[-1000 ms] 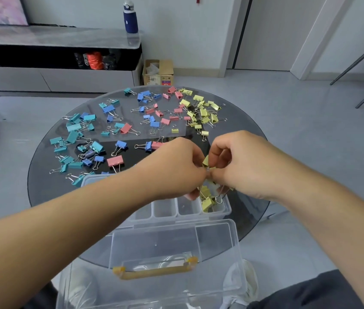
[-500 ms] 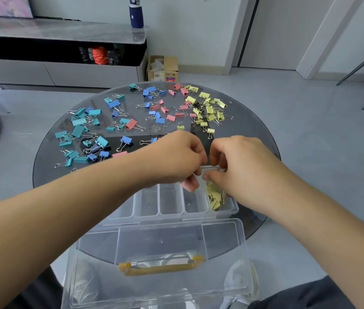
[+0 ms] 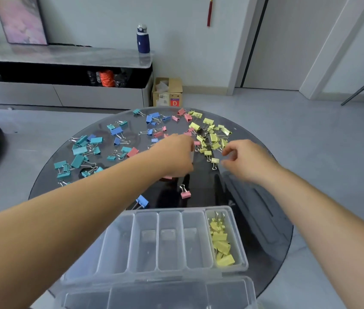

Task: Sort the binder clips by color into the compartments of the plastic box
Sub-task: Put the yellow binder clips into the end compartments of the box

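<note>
Head view of a round glass table with binder clips spread across its far half.

Left of the frame: teal clips lie scattered on the glass. On the long sideboard behind them, a framed picture stands in the upper left.

Centre left: blue clips and pink clips lie mixed toward the table's far edge. A water bottle stands on the sideboard's end and a cardboard box sits on the floor beside it.

Centre: the left hand hangs back-up over the clips, its fingers bent downward and out of sight, so it cannot be told whether it grips anything. Nearer the viewer a single blue clip and a single pink clip lie apart on the glass.

Lower centre: the clear plastic box stands open at the table's near edge, its compartments side by side.

Centre right: the loose yellow clips form a pile. The right hand is just beside the pile with thumb and forefinger curved and parted, nothing between them. Sorted yellow clips fill the box's rightmost compartment.
</note>
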A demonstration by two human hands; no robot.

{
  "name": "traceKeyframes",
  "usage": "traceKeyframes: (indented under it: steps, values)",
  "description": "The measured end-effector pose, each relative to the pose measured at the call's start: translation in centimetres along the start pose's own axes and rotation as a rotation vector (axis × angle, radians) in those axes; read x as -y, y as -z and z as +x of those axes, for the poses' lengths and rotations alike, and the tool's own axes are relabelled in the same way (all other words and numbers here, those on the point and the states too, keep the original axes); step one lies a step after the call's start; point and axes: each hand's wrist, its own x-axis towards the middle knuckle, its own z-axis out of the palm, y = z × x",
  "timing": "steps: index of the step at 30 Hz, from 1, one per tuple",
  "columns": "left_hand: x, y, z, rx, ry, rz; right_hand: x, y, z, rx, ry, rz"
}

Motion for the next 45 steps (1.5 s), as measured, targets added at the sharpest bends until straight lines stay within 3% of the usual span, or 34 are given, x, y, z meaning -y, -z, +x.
traceKeyframes:
  steps: [4,7,14,21,29,34,45]
  values:
    - [0.3,-1.5,3.6,0.042,0.006,0.147,0.6,-3.1,2.4,0.047,0.032,-0.07]
    - [0.1,-1.7,5.2,0.069,-0.074,0.122,0.9,-3.9,3.5,0.088,0.042,-0.149]
    - [-0.4,-2.0,7.2,0.189,-0.186,-0.016,0.2,-3.3,3.6,0.044,0.065,-0.017]
    - [-0.2,-3.0,7.3,0.055,-0.235,-0.121,-1.1,-2.5,2.0,0.044,0.052,0.074]
    - [-0.8,-2.3,8.2,0.17,-0.165,-0.034,-1.1,-2.6,1.3,0.071,0.01,-0.109]
    - [-1.2,-2.8,8.9,0.081,-0.034,-0.045,0.2,-3.9,1.2,-0.004,0.019,-0.096]
    - [-1.7,-2.5,6.6,0.108,-0.11,0.02,-0.9,-1.8,1.1,0.197,0.0,-0.035]
